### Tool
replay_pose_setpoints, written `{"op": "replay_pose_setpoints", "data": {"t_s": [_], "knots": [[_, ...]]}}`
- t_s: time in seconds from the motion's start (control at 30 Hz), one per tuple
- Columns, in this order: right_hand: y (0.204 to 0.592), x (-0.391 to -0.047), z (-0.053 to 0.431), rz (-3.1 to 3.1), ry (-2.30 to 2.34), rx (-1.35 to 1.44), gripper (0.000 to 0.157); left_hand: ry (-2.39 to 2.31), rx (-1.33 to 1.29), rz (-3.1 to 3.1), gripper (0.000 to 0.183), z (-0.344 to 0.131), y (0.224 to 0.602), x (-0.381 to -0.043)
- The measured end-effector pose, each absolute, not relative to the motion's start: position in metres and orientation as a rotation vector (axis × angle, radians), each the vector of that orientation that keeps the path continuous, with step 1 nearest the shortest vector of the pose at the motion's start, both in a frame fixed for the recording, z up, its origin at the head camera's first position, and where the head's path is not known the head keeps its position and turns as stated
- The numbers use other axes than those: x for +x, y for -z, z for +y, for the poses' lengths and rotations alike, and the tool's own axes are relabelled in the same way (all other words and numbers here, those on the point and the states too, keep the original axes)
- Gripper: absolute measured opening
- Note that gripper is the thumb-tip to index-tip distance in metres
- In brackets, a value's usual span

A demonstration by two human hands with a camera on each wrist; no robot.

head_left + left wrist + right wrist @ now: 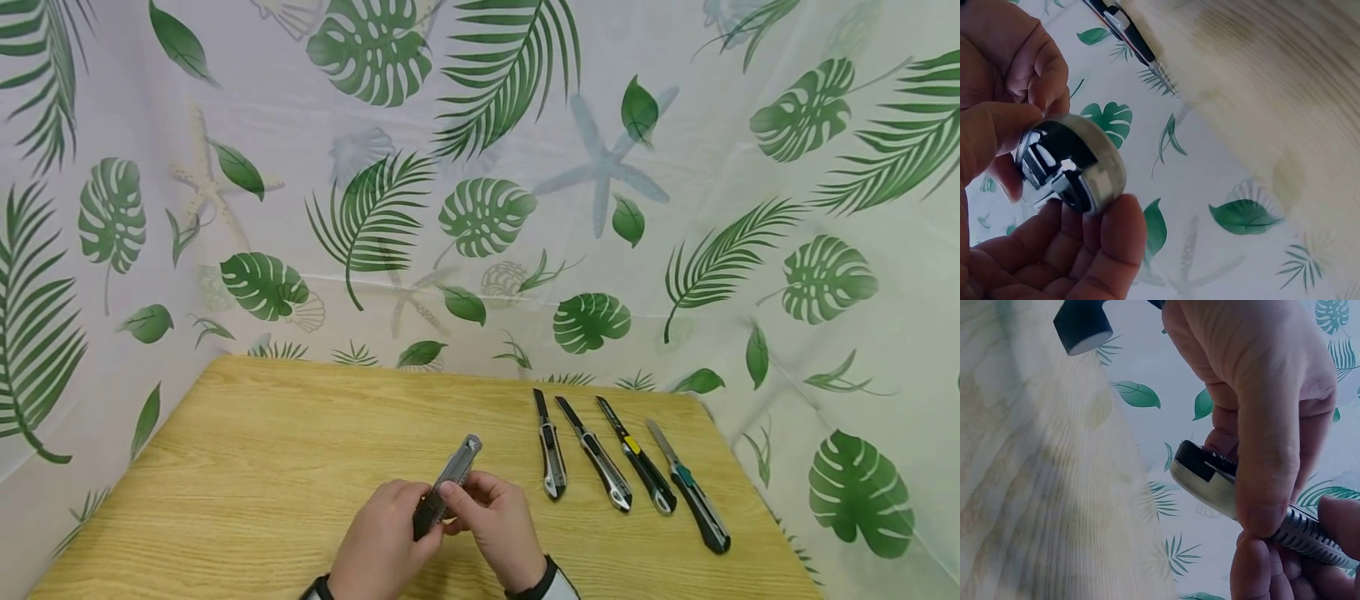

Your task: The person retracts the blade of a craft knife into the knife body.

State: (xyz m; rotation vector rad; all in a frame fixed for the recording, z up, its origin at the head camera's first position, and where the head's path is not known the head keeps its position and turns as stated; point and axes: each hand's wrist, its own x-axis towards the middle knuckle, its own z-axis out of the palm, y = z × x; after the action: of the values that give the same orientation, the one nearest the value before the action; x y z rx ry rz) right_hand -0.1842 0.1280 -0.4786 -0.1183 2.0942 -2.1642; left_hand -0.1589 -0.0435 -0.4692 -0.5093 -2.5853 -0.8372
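Observation:
Both hands hold a utility knife (459, 460) tilted up above the near middle of the table. Its body has a grey end pointing away and a dark lower part; in the right wrist view a pale casing with a black insert (1207, 490) and a ridged grey side show. My left hand (385, 533) grips the lower part. From the right, my right hand (497, 523) pinches the knife, thumb laid along its side. The rounded end of the knife (1104, 169) faces the left wrist camera. Fingers hide much of its middle.
Several more cutters lie in a slanted row on the right of the wooden table (270, 450): a short grey one (551, 457), a longer grey one (603, 471), one with a yellow slider (641, 462) and one with a teal slider (697, 500). A leaf-print cloth (480, 333) hangs behind.

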Motion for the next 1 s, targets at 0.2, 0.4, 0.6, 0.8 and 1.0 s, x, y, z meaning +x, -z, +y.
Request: {"op": "replay_pose_setpoints", "data": {"t_s": [0.2,0.4,0.6,0.8,1.0], "knots": [[0.478,-0.188,0.136,2.12,2.051,-0.139,0.043,0.937,-0.284,-2.731,0.023,-0.069,0.465,-0.199],[0.48,-0.192,0.152,2.409,1.731,-0.293,0.04,0.98,-0.058,-2.866,0.02,-0.13,0.471,-0.258],[0.487,-0.199,0.177,2.794,1.328,-0.335,0.045,0.77,0.06,-3.001,0.028,-0.185,0.482,-0.29],[0.496,-0.217,0.212,3.068,1.088,-0.23,0.038,0.678,0.079,-3.06,0.026,-0.208,0.489,-0.303],[0.497,-0.241,0.242,3.243,0.912,-0.102,0.032,0.694,0.076,-3.089,0.025,-0.21,0.491,-0.306]]}}
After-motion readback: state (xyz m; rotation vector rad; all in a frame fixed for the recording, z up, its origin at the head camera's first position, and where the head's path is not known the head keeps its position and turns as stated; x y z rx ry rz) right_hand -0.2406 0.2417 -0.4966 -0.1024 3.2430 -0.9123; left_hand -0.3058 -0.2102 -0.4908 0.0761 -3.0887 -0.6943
